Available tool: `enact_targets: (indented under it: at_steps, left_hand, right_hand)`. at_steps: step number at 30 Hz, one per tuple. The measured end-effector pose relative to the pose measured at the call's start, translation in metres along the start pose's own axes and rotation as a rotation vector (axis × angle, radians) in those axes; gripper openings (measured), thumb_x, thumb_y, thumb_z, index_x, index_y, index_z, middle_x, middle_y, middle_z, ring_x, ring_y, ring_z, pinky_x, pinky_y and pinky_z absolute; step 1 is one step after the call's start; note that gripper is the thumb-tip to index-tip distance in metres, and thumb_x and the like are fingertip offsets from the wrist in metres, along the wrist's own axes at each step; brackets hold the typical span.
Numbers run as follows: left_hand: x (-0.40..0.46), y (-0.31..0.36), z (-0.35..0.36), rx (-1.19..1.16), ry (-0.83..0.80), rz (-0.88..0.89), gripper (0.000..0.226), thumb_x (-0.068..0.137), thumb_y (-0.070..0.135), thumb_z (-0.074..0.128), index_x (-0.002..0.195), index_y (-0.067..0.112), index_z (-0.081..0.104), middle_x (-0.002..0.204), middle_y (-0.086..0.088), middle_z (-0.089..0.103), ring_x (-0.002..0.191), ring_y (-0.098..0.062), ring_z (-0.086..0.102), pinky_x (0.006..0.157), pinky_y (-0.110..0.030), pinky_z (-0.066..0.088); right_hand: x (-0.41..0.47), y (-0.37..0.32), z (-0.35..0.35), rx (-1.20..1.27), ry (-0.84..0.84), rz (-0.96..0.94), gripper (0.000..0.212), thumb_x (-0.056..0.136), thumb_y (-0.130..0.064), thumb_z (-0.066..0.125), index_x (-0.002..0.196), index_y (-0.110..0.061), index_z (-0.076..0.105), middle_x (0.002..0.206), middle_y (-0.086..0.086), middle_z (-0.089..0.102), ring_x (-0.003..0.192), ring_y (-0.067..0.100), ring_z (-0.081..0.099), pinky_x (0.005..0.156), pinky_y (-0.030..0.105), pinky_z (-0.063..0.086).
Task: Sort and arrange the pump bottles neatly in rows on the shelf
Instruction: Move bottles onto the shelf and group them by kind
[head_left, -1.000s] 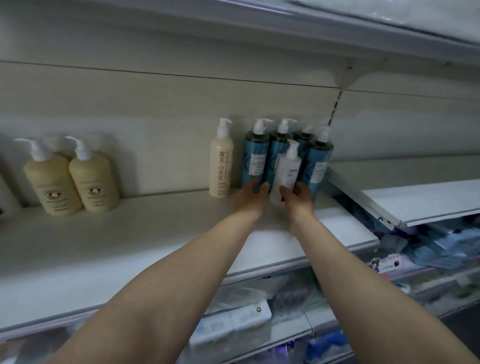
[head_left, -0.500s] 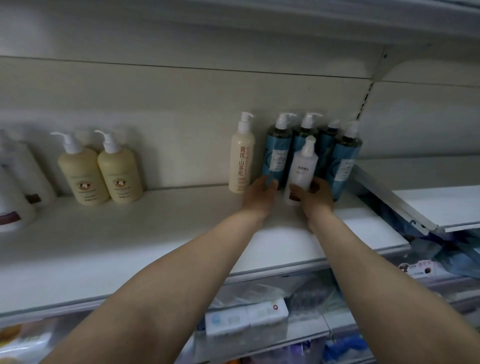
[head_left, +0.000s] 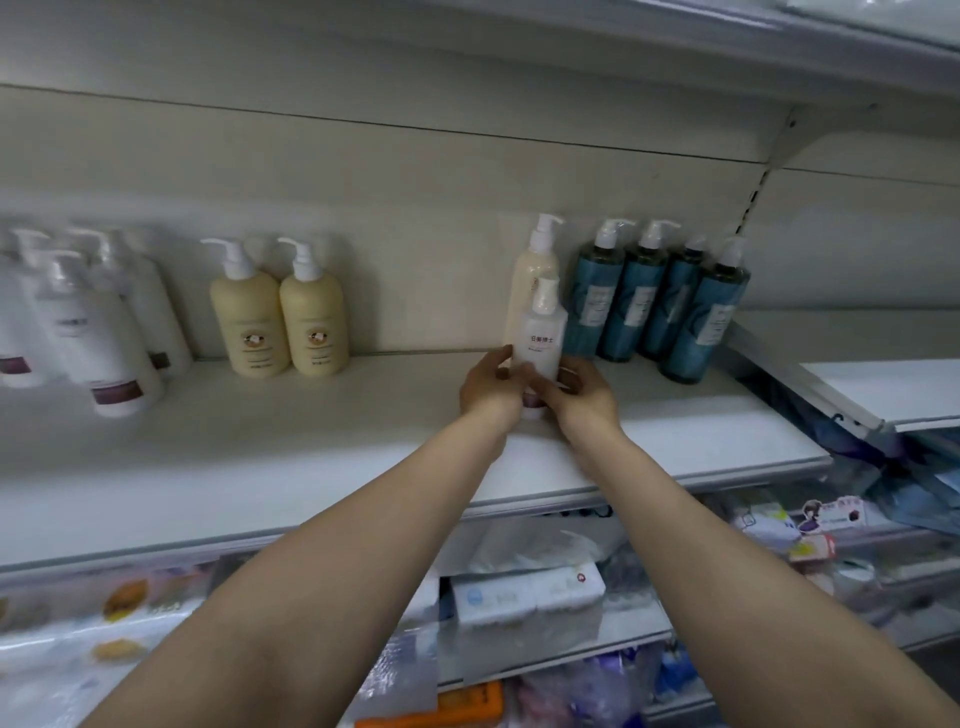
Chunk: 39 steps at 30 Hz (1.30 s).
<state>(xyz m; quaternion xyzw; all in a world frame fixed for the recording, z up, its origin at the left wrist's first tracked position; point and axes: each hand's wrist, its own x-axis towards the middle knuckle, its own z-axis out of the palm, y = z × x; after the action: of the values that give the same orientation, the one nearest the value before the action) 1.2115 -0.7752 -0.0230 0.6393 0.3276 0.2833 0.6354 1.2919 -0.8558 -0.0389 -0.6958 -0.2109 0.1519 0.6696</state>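
Both hands close on the lower body of the white bottle (head_left: 543, 338). The left hand (head_left: 491, 387) curls fingers round its left side, thumb up against the label edge; the right hand (head_left: 582, 392) wraps the right side and front, fingers (head_left: 540, 389) crossing low over the base. The bottle stands upright on the shelf (head_left: 675, 441), or just above it, directly in front of the tall cream bottle (head_left: 532, 280) and just left of the blue bottles (head_left: 654, 296).

To do this step well, as judged here: keep the bottle vertical, grip low so the pump stays free, and move it without brushing the neighbours, then turn the label outward.

Both forearms reach up and forward, converging at the wrists, palms facing each other.

Further left stand two squat cream bottles (head_left: 280, 317) and a blurred group of white bottles (head_left: 88, 332), well apart from the hands.
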Motion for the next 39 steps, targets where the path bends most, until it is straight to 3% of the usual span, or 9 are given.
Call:
enact_targets:
  at_steps: [5,7,13,18,25,28,32,35,39]
  left_hand:
    - [-0.022,0.000,-0.069,-0.029,0.036,0.034,0.027,0.093,0.017,0.065,0.120,0.015,0.064,0.100,-0.002,0.069,0.066,0.001,0.067,0.053,-0.011,0.046]
    - [-0.033,0.002,-0.101,-0.048,0.042,0.037,0.025,0.094,0.015,0.064,0.118,0.014,0.061,0.091,0.001,0.067,0.054,0.006,0.063,0.046,-0.007,0.042]
    - [-0.061,0.003,-0.209,-0.052,0.138,0.070,0.029,0.095,0.018,0.065,0.122,0.016,0.058,0.100,-0.002,0.067,0.063,0.005,0.060,0.048,-0.005,0.042]
    - [-0.078,0.000,-0.296,-0.017,0.224,0.119,0.033,0.094,0.013,0.065,0.126,0.010,0.056,0.102,-0.003,0.063,0.066,0.005,0.053,0.049,-0.004,0.041]
    - [-0.087,-0.011,-0.402,-0.062,0.302,0.052,0.030,0.095,0.010,0.063,0.123,0.014,0.053,0.090,-0.001,0.064,0.047,-0.001,0.064,0.045,-0.009,0.043]
    - [-0.078,-0.014,-0.439,-0.089,0.326,0.022,0.032,0.095,0.012,0.064,0.125,0.016,0.054,0.100,-0.011,0.067,0.047,-0.007,0.067,0.046,-0.018,0.044]
    - [-0.062,-0.013,-0.470,-0.091,0.390,0.020,0.022,0.092,0.011,0.066,0.109,0.022,0.056,0.103,-0.017,0.069,0.056,-0.016,0.068,0.046,-0.018,0.044]
    - [-0.048,-0.014,-0.481,-0.093,0.371,-0.004,0.029,0.092,0.016,0.067,0.118,0.021,0.057,0.102,-0.010,0.068,0.046,-0.005,0.064,0.058,-0.025,0.048]
    - [-0.034,-0.016,-0.480,-0.085,0.354,-0.002,0.037,0.088,0.025,0.070,0.123,0.023,0.058,0.105,-0.008,0.068,0.061,-0.011,0.066,0.073,-0.032,0.055]
  right_hand:
    - [-0.042,-0.004,0.052,0.078,-0.085,-0.052,0.035,0.087,-0.015,0.078,0.119,-0.015,0.065,0.112,0.012,0.073,0.099,0.028,0.073,0.085,0.037,0.061]
    - [-0.060,-0.010,0.078,0.075,-0.112,-0.079,0.028,0.089,-0.012,0.075,0.115,-0.015,0.066,0.110,0.012,0.074,0.096,0.028,0.073,0.081,0.036,0.061]
    - [-0.115,-0.032,0.169,0.103,-0.237,-0.097,0.028,0.089,-0.010,0.075,0.115,-0.010,0.065,0.094,0.005,0.076,0.072,0.015,0.075,0.064,0.023,0.057]
    - [-0.154,-0.038,0.251,0.081,-0.293,-0.107,0.034,0.085,-0.021,0.080,0.115,-0.011,0.068,0.099,0.011,0.077,0.088,0.027,0.075,0.080,0.040,0.060]
    - [-0.190,-0.038,0.356,0.041,-0.382,-0.088,0.014,0.087,-0.023,0.079,0.100,-0.024,0.072,0.098,0.003,0.077,0.095,0.023,0.074,0.091,0.041,0.059]
    - [-0.198,-0.044,0.394,0.058,-0.359,-0.081,0.021,0.089,-0.015,0.077,0.109,-0.018,0.071,0.102,0.005,0.076,0.092,0.020,0.074,0.083,0.030,0.061]
    - [-0.201,-0.040,0.434,-0.044,-0.268,-0.073,0.035,0.084,-0.011,0.076,0.117,-0.012,0.064,0.109,0.006,0.073,0.099,0.022,0.071,0.093,0.040,0.057]
    - [-0.201,-0.037,0.448,-0.084,-0.206,-0.068,0.036,0.084,-0.011,0.072,0.119,-0.016,0.063,0.113,0.004,0.072,0.104,0.019,0.068,0.096,0.037,0.054]
    - [-0.198,-0.037,0.453,-0.093,-0.107,-0.028,0.038,0.087,-0.013,0.068,0.123,-0.020,0.060,0.106,-0.002,0.068,0.103,0.019,0.066,0.095,0.032,0.052]
